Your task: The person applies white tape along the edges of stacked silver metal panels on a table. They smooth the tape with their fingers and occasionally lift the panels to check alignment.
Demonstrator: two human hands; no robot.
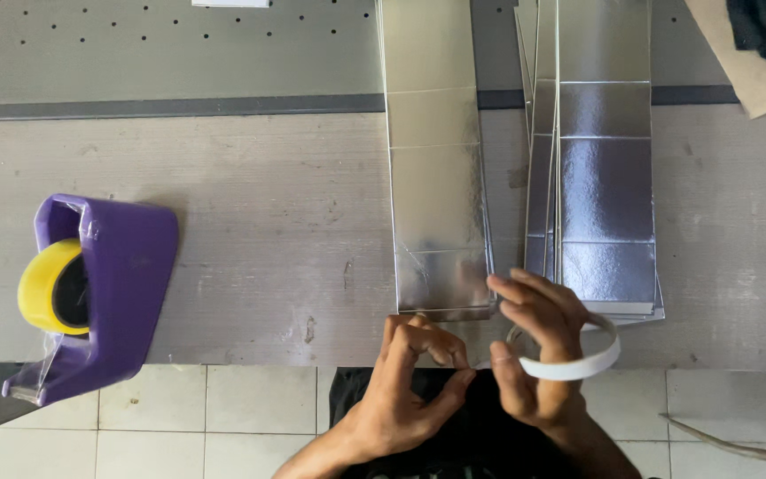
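Observation:
My right hand (538,350) holds a curled white strip (578,364) at the table's near edge, pinched between thumb and fingers. My left hand (414,377) is close beside it, its thumb and forefinger pinched at the strip's left end. Just above both hands lies a long silver foil-faced sheet (436,177) with fold lines, running away from me across the table. A stack of similar silver sheets (605,177) lies to its right, its near end partly behind my right hand.
A purple tape dispenser (108,284) with a yellow roll (46,284) stands at the left on the grey worn table (268,222). A grey perforated panel (161,44) lies beyond. Brown card (746,71) sits at the top right; white floor tiles (223,417) show below.

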